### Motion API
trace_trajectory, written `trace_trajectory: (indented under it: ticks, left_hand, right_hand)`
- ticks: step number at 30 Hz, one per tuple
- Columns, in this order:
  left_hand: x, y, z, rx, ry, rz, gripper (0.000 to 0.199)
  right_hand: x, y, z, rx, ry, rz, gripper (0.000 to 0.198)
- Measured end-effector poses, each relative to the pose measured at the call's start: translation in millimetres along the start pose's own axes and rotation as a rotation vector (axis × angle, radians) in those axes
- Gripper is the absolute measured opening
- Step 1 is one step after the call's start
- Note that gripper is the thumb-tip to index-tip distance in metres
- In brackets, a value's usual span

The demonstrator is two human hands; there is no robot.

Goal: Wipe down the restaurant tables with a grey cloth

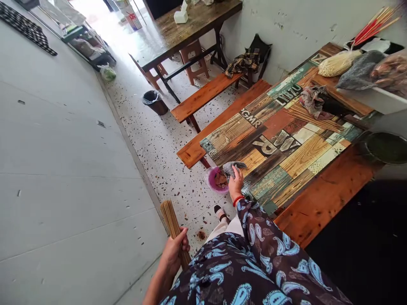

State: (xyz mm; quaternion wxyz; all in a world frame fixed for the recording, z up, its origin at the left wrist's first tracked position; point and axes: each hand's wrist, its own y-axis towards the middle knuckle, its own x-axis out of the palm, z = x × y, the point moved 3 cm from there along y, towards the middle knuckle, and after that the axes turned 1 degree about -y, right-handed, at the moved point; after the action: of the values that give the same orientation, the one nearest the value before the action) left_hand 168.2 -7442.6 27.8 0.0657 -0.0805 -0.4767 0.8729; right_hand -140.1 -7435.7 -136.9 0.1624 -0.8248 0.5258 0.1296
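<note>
My left hand [177,245] is closed around a thick bundle of thin wooden skewers [170,216], held low beside my body over the floor. At the near corner of the patterned table [248,146], my right hand [235,182] grips a grey cloth [233,168] against the tabletop edge. Just below that corner, a pink bin [210,180] with brownish scraps inside is partly hidden by my right hand and the table. A red bracelet [238,200] circles my right wrist.
Loose skewers [314,118] and a crumpled rag [313,101] lie farther up the table, near bagged food [340,63] and red-ended sticks [375,27]. Wooden benches [327,203] flank the table. A black bin [155,103], another table [190,25] and stools [193,63] stand beyond.
</note>
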Motion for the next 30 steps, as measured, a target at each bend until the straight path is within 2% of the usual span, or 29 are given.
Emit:
trace_trajectory:
  ticks: [2, 3, 7, 9, 11, 13, 15, 18, 23, 26, 30]
  left_hand:
    - [-4.9, 2.5, 0.4, 0.011, -0.013, -0.009, 0.059]
    - [-7.2, 4.4, 0.2, 0.012, -0.018, -0.016, 0.058]
    - [-17.1, 14.5, -3.0, -0.009, -0.037, -0.035, 0.056]
    - [-22.7, 19.9, -5.7, -0.021, -0.044, -0.030, 0.055]
    - [-28.6, 24.5, -8.6, -0.031, -0.053, -0.021, 0.053]
    - [-34.0, 27.4, -11.2, -0.039, -0.064, -0.009, 0.053]
    - [-38.0, 27.8, -12.8, -0.043, -0.073, 0.000, 0.055]
    - [-40.7, 23.9, -13.3, -0.047, -0.083, 0.002, 0.058]
    - [-43.2, 12.4, -15.4, -0.029, -0.105, 0.018, 0.060]
    - [-46.8, 7.1, -20.7, -0.038, -0.141, 0.048, 0.062]
    - [-53.0, 3.5, -30.9, -0.026, -0.172, 0.062, 0.063]
  right_hand:
    - [-11.1, 8.6, -7.6, -0.013, 0.041, -0.029, 0.053]
    - [-24.1, 10.3, -8.7, -0.019, 0.059, -0.035, 0.053]
    - [-105.7, -10.8, 12.1, -0.074, 0.054, -0.092, 0.054]
    - [-140.0, -37.3, 35.9, -0.130, -0.113, -0.168, 0.054]
    - [-153.7, -65.5, 59.4, -0.205, -0.347, -0.238, 0.052]
    - [-144.0, -84.3, 72.8, -0.292, -0.550, -0.282, 0.050]
    - [-116.0, -86.6, 71.0, -0.380, -0.678, -0.326, 0.052]
    - [-61.4, -62.9, 45.9, -0.470, -0.743, -0.373, 0.060]
    - [10.3, -15.0, -7.4, -0.480, -0.665, -0.374, 0.064]
    - [29.9, 10.1, -29.5, -0.463, -0.558, -0.420, 0.061]
    - [24.9, 74.6, -46.6, -0.451, -0.508, -0.411, 0.057]
